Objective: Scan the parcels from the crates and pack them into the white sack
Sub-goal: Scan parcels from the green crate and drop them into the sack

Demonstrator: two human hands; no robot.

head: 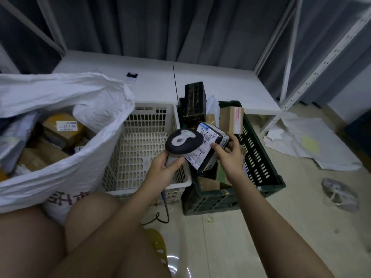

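Landmark: the green crate [259,157], standing on the floor to the right of the white crate [148,155].
Parcel: a dark parcel [215,146] with a white label [204,141], lifted just above the green crate's near-left part, label turned up and left.
Right hand: the right hand [228,155] grips the parcel from its right side, thumb on the label face, fingers curled behind.
Left hand: the left hand [166,165] clasps the handle of the scanner [183,142], just left of the green crate, over the white crate.
Key relation: the scanner head sits touching or nearly touching the label's left edge; the parcel's long axis runs from upper left to lower right, tilted toward the scanner.
Sack: the white sack [60,117] gapes open well left of the green crate, beyond the white crate; the left hand is nearer to it.
Hidden: the scanner window faces away; the right hand's fingertips are behind the parcel; the label's lower part is covered by the scanner.
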